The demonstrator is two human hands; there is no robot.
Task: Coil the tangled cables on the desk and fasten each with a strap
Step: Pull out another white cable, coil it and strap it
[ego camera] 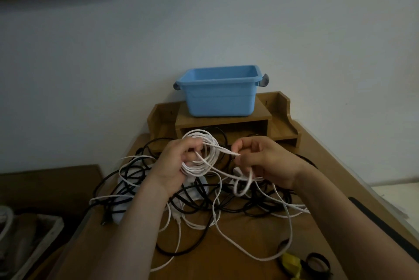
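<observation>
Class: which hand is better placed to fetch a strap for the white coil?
Right. The left hand grips the white coil; the right hand only pinches its loose end, and the black straps lie on its side.

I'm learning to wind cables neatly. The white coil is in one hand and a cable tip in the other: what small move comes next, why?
Probably lay the tip against the white coil so the left hand pins both. The right hand pinches that tip close beside the coil, and the black strap lies untouched on the desk, at the near right.
</observation>
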